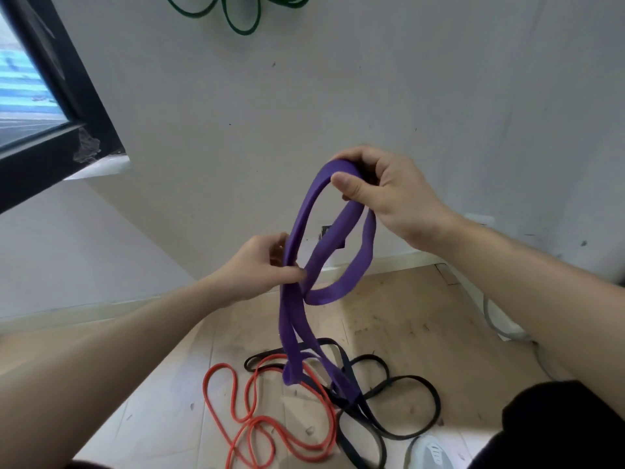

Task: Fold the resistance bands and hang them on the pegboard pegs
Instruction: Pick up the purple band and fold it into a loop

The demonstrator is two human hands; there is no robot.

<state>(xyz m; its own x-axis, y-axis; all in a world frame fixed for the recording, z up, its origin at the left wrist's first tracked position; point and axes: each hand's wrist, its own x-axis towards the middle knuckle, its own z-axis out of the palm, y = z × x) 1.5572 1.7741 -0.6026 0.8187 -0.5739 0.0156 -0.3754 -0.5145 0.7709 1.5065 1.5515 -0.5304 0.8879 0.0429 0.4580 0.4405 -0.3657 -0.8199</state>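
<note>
Head view, the only one: green band (241, 15) on the wall up top is cut off by the frame edge, so what it hangs from can't be seen. Grey shoe (429, 451) and dark trouser leg (558, 428) at btm right are half out of shot. Purple band (334, 231) is up in the air in front of the wall, held betw. both hands and folded into loops. Its lower ends dangle over the floor pile; can't tell if they touch it. Right hand (382, 194) is the higher one, fingers curled over the top of the loop, tips hidden behind it, thumb pressed on the front. Left hand (257, 265) sits lower and to the left, thumb + fingers pinching the strands where they cross. On the wood floor (406, 316) lie an orange band (257, 421) and black bands (399, 401), tangled and overlapping
</note>
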